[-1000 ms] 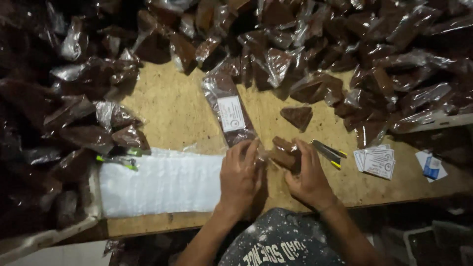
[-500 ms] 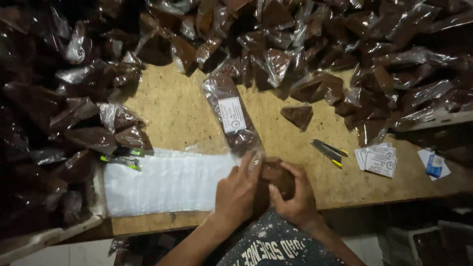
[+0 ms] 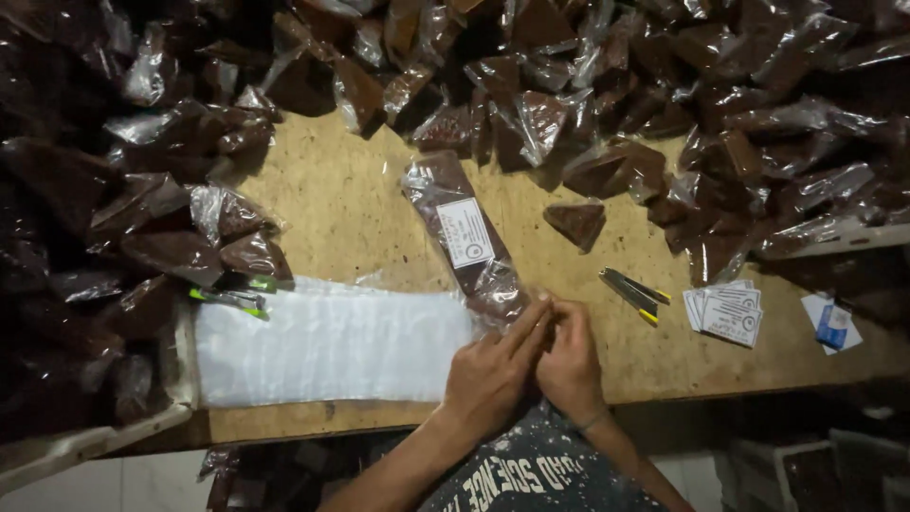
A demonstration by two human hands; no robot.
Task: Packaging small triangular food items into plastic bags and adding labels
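Bare chipboard tabletop (image 3: 351, 199) lies open between the long clear bag of brown blocks with a white label (image 3: 464, 232) and the heap of brown plastic-wrapped packets (image 3: 152, 218) on the left. The white stack of flat plastic bags (image 3: 327, 346) fills the near left edge. To the right, a lone brown wedge packet (image 3: 576, 223), a yellow-tipped metal tool (image 3: 633, 292) and a pile of white paper labels (image 3: 725, 311) dot the surface, with gaps between them.

We see a wooden counter (image 3: 351, 204) made of pressed chips. A long clear bag (image 3: 464, 237) with brown stuff and a white label lies in the middle. Beside it lies a flat stack of clear bags (image 3: 332, 346). One small brown packet (image 3: 576, 223) sits alone. Near it we see a small metal tool (image 3: 633, 292), a pile of white labels (image 3: 725, 313) and heaps of brown packets (image 3: 664, 85) all around the edges.
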